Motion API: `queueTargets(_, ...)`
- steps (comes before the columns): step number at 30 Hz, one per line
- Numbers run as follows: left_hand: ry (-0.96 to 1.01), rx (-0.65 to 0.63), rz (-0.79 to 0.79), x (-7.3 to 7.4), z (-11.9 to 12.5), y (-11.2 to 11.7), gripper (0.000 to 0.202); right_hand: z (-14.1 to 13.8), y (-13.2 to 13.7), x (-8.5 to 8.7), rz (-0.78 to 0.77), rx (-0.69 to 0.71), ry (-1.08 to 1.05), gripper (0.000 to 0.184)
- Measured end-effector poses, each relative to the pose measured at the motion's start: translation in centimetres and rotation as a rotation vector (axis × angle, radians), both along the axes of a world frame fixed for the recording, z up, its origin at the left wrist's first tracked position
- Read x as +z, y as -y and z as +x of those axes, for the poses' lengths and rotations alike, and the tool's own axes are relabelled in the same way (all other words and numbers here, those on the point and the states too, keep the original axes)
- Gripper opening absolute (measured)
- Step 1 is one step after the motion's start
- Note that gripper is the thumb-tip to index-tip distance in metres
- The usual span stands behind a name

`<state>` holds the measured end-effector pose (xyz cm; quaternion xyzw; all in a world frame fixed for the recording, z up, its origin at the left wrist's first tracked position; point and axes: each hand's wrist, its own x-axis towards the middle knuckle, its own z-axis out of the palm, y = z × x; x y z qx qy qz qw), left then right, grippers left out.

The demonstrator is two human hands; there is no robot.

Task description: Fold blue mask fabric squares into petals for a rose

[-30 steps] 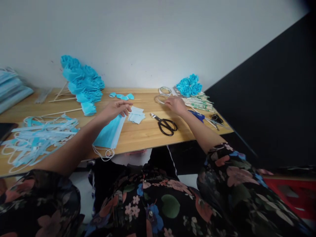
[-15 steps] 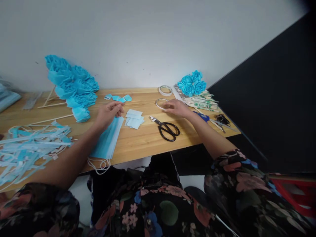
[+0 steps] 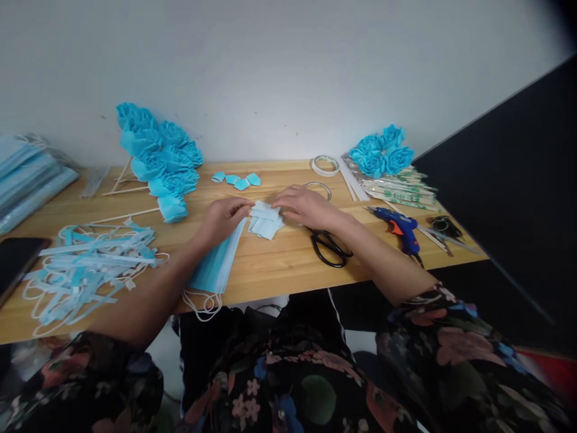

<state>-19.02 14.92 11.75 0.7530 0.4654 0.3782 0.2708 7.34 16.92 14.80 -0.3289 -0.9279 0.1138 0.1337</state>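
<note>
A small stack of pale blue mask-fabric squares lies between my hands. My left hand pinches at the left edge of the top square, its fingertips closed there. From the right, my right hand reaches the same square with thumb and fingers apart. Beneath my left hand is a pile of blue face masks, white ear loops hanging over the table edge. Black-handled scissors lie under my right wrist, their blades hidden. Just behind that hand is a thin roll of tape.
Blue fabric flowers stand at back left, more at back right on wrapped sticks. Cut strips and a phone lie left. A blue glue gun lies right. Folded blue pieces sit near the wall.
My right hand has left the thin tape roll and come left to the fabric squares. My left hand has moved to the squares' left edge. The view has turned left.
</note>
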Motion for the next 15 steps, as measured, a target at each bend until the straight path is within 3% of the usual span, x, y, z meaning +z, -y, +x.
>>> queueTargets(6, -0.060, -0.004, 0.042, -0.3, 0.0, 0.0, 0.024, -0.6, -0.1, -0.2, 0.042, 0.096, 0.035, 0.027)
queueTargets(11, -0.144, -0.048, 0.014, -0.3, 0.1, 0.3, 0.023, -1.6, 0.3, -0.2, 0.076, 0.010, 0.156, 0.019)
queueTargets(15, -0.188, -0.075, -0.019, -0.3, 0.1, 0.4, 0.024, -1.7, -0.2, -0.7, 0.026, -0.093, 0.070, 0.020)
